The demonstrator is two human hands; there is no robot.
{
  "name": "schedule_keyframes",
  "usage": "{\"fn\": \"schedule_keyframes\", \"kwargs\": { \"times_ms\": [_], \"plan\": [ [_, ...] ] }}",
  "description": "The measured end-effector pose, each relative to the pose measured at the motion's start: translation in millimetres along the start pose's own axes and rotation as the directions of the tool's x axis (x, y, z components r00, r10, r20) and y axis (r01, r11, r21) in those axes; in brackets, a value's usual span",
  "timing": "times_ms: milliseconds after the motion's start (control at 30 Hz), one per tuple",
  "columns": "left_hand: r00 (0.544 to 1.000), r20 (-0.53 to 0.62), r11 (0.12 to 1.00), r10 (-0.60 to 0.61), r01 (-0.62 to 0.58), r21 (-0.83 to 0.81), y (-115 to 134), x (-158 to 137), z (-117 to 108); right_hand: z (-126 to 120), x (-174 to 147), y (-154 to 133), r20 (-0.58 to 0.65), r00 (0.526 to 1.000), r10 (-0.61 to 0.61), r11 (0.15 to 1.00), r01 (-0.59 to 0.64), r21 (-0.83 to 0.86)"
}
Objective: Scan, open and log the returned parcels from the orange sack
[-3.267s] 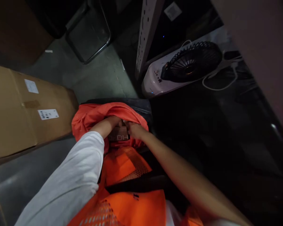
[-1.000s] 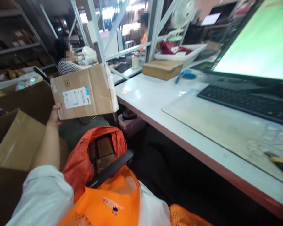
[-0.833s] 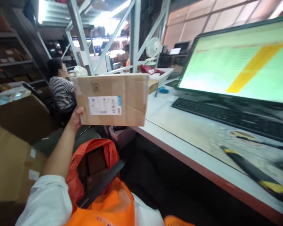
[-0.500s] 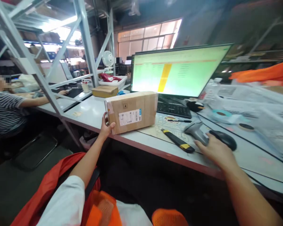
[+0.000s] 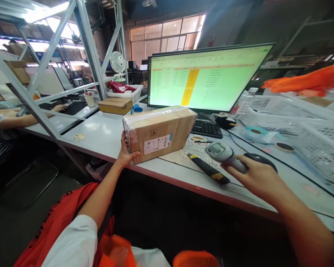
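Note:
My left hand (image 5: 127, 152) grips the left end of a cardboard box (image 5: 178, 129), thumb on the front face and fingers behind. The box stands on its long edge at the desk's front, tilted a little, with clear tape on it. A white shipping label (image 5: 157, 144) faces me. My right hand (image 5: 256, 172) is wrapped round the handle of a grey barcode scanner (image 5: 221, 152), raised slightly off the desk with its head toward the box. Under the scanner lies a black and yellow utility knife (image 5: 208, 168). A black mouse (image 5: 261, 160) sits just behind my right hand.
A monitor (image 5: 203, 79) and a black keyboard (image 5: 207, 128) stand behind the box. White plastic baskets (image 5: 323, 144) and tape rolls (image 5: 284, 147) fill the right side. At the left are a flat carton (image 5: 115, 105), a metal rack post (image 5: 89, 48) and another person's arm (image 5: 30, 119).
My right hand has closed round the scanner and lifted it, its head now turned toward the box. The box's top has tipped toward me slightly. The view has shifted a little right.

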State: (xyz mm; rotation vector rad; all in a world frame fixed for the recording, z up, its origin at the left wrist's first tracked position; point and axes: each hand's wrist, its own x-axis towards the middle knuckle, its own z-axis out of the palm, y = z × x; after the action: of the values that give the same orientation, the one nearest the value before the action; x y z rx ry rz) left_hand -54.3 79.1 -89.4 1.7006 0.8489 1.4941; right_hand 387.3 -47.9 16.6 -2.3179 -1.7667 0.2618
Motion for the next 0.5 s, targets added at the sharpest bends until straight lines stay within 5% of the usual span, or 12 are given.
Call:
{"fn": "schedule_keyframes", "kwargs": {
  "times_ms": [100,167,367,500],
  "plan": [
    [0.999,-0.052,1.000,-0.016,0.016,-0.012,-1.9,-4.9,3.8,-16.5,-35.2,-14.0,0.058,0.953,-0.297,0.938,0.280,0.203],
    [0.998,-0.064,1.000,-0.021,0.021,-0.004,-3.1,-7.3,4.4,-18.9,-50.1,-24.2,0.079,0.920,-0.385,0.905,0.359,0.230],
    [0.999,-0.054,1.000,-0.008,0.008,0.004,-4.5,-9.8,2.6,-8.8,-43.7,-32.2,0.114,0.882,-0.457,0.883,0.435,0.174],
    [0.998,-0.057,0.999,-0.041,0.042,0.010,-4.9,-10.7,2.7,0.5,-7.6,-5.5,0.024,0.945,-0.326,0.943,0.324,0.076]
  ]
}}
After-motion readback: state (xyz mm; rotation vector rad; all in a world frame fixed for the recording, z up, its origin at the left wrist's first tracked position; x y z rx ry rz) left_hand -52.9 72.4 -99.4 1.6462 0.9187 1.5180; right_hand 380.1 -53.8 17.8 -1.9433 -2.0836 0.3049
